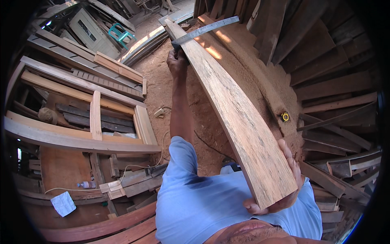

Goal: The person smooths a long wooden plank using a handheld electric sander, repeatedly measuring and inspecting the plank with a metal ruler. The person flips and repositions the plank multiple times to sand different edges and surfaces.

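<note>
A long, pale wooden plank (231,105) runs from near my chest up and away to the top of the view. My right hand (289,175) grips its near end from underneath and along the right edge. My left hand (177,62) is stretched far out at the plank's left edge, shut on the handle of a metal square (203,30). The square's flat steel blade lies across the plank's upper face near the far end. My blue sleeve covers the left upper arm.
Sawdust covers the ground (162,81) below the plank. A wooden frame (93,118) and stacked boards lie to the left. Dark planks (325,81) pile up on the right, with a yellow tape measure (285,117) on a beam. A teal chair (120,34) stands at the back.
</note>
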A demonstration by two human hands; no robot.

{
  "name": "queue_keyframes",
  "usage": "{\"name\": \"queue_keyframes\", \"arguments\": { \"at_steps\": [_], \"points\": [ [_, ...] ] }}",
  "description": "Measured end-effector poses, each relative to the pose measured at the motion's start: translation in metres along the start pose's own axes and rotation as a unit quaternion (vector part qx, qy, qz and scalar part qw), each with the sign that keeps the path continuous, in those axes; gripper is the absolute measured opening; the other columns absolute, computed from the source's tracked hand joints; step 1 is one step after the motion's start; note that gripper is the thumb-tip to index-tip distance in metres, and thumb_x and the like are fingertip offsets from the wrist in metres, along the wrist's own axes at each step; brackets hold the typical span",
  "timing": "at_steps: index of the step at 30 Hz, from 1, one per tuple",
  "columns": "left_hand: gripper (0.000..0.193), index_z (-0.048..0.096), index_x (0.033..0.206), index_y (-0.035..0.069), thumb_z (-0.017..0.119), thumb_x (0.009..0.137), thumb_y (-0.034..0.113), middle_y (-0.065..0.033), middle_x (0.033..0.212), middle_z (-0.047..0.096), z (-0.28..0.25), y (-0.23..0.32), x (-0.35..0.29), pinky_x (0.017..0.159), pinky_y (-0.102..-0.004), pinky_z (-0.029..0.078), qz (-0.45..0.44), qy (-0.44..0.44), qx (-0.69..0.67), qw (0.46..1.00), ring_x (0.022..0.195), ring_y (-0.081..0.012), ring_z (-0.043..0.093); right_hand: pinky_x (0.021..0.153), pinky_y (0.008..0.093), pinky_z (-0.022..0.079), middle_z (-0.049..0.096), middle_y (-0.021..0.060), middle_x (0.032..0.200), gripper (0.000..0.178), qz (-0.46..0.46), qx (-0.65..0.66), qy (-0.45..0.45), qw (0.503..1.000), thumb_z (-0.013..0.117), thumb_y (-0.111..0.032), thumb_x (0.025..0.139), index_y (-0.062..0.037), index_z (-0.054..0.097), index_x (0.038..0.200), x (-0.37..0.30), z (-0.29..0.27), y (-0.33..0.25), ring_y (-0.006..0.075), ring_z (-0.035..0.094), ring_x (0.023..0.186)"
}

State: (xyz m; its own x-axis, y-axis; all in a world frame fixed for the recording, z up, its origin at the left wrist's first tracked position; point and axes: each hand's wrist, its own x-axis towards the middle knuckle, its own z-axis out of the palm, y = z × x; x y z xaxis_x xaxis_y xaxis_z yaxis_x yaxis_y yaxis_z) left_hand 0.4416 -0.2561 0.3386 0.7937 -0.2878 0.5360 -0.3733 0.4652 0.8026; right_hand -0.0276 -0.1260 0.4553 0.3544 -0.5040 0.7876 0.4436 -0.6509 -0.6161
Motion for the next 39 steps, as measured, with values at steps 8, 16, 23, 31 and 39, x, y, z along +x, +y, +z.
{"name": "queue_keyframes", "arguments": {
  "at_steps": [8,16,23,31,39],
  "points": [
    [0.016,0.062,0.103,0.0,0.066,0.098,0.015,-0.0033,0.086,0.068,0.004,0.104,-0.056,0.063,-0.0227,0.051,0.024,0.0,0.004,1.0,0.071,-0.0059,0.061,0.108,0.0546,0.043,0.039,0.0494,0.137,0.119,-0.069,-0.014,-0.049,0.996,0.087,-0.049,0.072,0.018,0.023,0.146,0.033,-0.014,0.013,0.0519,0.051,0.129],
    [0.013,0.061,0.102,0.001,0.063,0.1,0.014,-0.0015,0.088,0.069,0.022,0.159,-0.115,0.07,-0.0201,0.049,0.013,-0.06,-0.022,0.998,0.076,-0.0028,0.06,0.107,0.0523,0.044,0.042,0.0496,0.135,0.107,-0.091,0.036,0.055,0.994,0.085,-0.043,0.075,0.0215,0.03,0.141,0.022,0.004,0.015,0.0528,0.052,0.127],
    [0.011,0.06,0.1,0.002,0.062,0.101,0.013,-0.0021,0.088,0.068,0.019,0.163,-0.115,0.07,-0.0207,0.05,0.0,-0.078,0.005,0.997,0.076,-0.0027,0.06,0.106,0.0529,0.044,0.046,0.0496,0.131,0.105,-0.114,-0.02,-0.006,0.993,0.084,-0.041,0.075,0.0218,0.031,0.14,0.028,-0.009,0.016,0.0524,0.053,0.127],
    [0.013,0.06,0.1,0.002,0.063,0.101,0.015,-0.0003,0.085,0.065,0.029,0.153,-0.122,0.07,-0.0223,0.049,-0.024,-0.081,0.005,0.996,0.075,-0.0037,0.056,0.111,0.0493,0.038,0.041,0.0423,0.14,0.092,-0.054,-0.052,-0.066,0.995,0.075,-0.026,0.081,0.0166,0.023,0.144,0.022,-0.031,0.01,0.047,0.048,0.134],
    [0.006,0.062,0.097,0.004,0.064,0.098,0.009,0.0022,0.086,0.062,0.047,0.098,-0.178,0.065,-0.0215,0.042,-0.081,-0.16,0.027,0.984,0.073,-0.0039,0.052,0.095,0.042,0.05,0.067,0.0267,0.113,0.067,0.292,-0.28,-0.031,0.914,0.079,-0.013,0.077,0.0077,0.044,0.13,-0.064,-0.1,0.021,0.0341,0.068,0.108]
  ]
}}
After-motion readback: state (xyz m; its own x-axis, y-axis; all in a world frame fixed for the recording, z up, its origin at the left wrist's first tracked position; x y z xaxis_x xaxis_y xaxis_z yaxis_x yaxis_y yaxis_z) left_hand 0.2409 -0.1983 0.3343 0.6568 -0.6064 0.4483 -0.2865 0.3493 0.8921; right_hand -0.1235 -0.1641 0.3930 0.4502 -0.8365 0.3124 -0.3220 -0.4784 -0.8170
